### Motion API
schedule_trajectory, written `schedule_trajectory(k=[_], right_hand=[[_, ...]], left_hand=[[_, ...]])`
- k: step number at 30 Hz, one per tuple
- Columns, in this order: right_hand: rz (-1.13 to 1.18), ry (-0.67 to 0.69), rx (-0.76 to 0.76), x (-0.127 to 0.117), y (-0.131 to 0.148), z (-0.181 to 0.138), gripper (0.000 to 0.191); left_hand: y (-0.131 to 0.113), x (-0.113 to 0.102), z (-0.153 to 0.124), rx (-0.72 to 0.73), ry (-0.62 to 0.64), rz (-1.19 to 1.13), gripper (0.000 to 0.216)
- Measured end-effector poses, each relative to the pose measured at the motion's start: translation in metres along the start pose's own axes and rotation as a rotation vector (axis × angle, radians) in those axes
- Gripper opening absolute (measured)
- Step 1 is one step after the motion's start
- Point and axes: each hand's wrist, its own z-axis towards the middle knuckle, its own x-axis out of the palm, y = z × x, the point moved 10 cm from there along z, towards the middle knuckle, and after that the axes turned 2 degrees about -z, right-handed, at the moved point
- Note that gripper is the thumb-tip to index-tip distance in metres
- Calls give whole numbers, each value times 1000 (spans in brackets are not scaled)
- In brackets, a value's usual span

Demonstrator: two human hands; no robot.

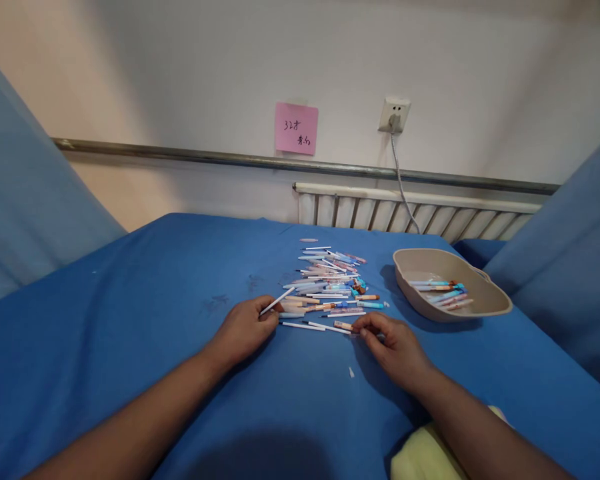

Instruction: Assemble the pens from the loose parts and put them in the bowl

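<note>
A loose pile of several pens, caps and thin white refills (330,283) lies on the blue cloth (130,320). My left hand (245,327) rests at the pile's near left edge, fingers closed on a thin white refill (277,301) that slants up to the right. My right hand (395,343) lies at the pile's near right edge, fingertips pinched on a small orange-tipped pen piece (344,325). More white refills (305,326) lie between the two hands.
A beige oval tray (485,307) with several assembled pens stands to the right of the pile. Behind are a white radiator (415,213), a wall socket with a cable (394,115) and a pink note (296,128). Something pale yellow (420,453) sits under my right forearm.
</note>
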Motion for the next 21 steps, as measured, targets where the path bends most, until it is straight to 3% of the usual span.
schedule_trajectory(k=[7, 21], right_hand=[[19, 46, -31, 6, 7, -2, 19], [11, 61, -37, 8, 10, -3, 19]], left_hand=[[-21, -2, -5, 125, 41, 104, 32], [-17, 7, -1, 145, 54, 324, 23]])
